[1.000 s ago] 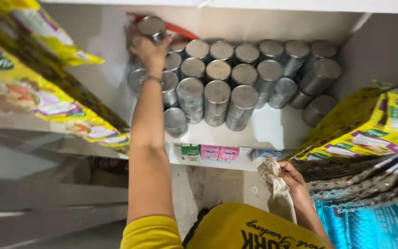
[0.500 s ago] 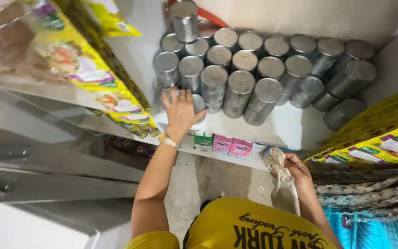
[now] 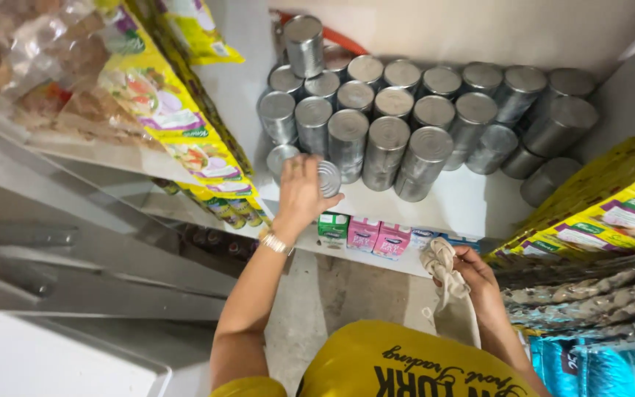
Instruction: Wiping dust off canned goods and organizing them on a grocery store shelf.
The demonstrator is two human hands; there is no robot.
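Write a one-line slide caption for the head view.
Left hand grips a silver can at the front of stacked cans on a white shelf; right hand holds a beige cloth.

A shop or its stockroom was shown. White shelves (image 3: 472, 209) were stocked with many identical unlabelled silver cans (image 3: 384, 151), set in rows and stacked. Rows of matching yellow packets (image 3: 163, 121) were lined along the left shelf, and yellow boxes (image 3: 611, 206) were ranged on the right. Small green and pink cartons (image 3: 350, 235) were kept on the shelf below, above a bare concrete floor (image 3: 332, 294).
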